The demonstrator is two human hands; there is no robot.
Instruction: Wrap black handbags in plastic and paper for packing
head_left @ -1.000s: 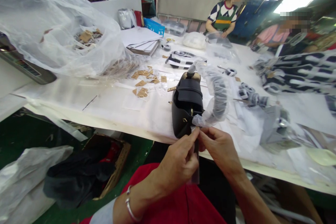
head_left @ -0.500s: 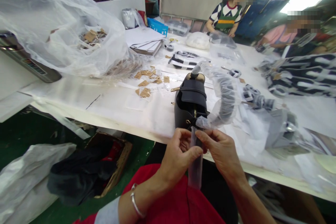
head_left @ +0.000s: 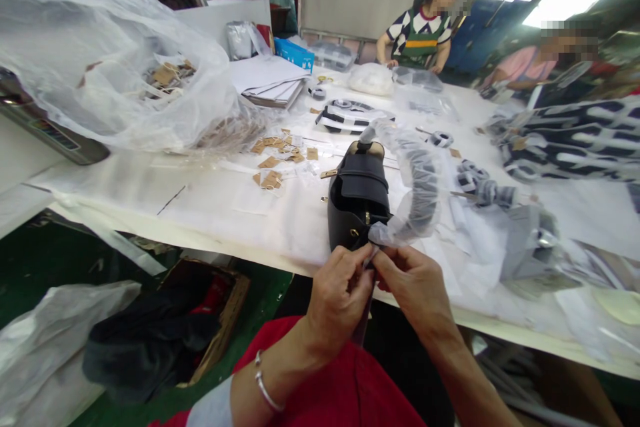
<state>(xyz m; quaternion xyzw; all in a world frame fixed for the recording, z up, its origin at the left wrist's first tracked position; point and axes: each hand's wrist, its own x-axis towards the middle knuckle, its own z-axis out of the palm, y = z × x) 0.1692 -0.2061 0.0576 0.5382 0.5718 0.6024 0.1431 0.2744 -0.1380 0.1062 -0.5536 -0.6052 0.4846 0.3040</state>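
Since the earlier frame my hands have closed in, and the clear plastic sleeve (head_left: 369, 260) that hung long below them now shows only as a narrow tail. My left hand (head_left: 339, 300) is pinched shut on it, thumb against fingers, and my right hand (head_left: 415, 287) pinches it from the other side, the fingertips of both almost meeting. The view there is poor, so I can't swear how much of it each hand has. The black leather handbag (head_left: 357, 203) sits just beyond the fingers, its long axis running away from me, with both hands about equally near its lower corner. Right of the handbag lies a plastic-wrapped strap (head_left: 421, 180), its film reaching that corner; left of it, kraft paper tags (head_left: 273, 179) lie scattered on the worktop (head_left: 165, 227).
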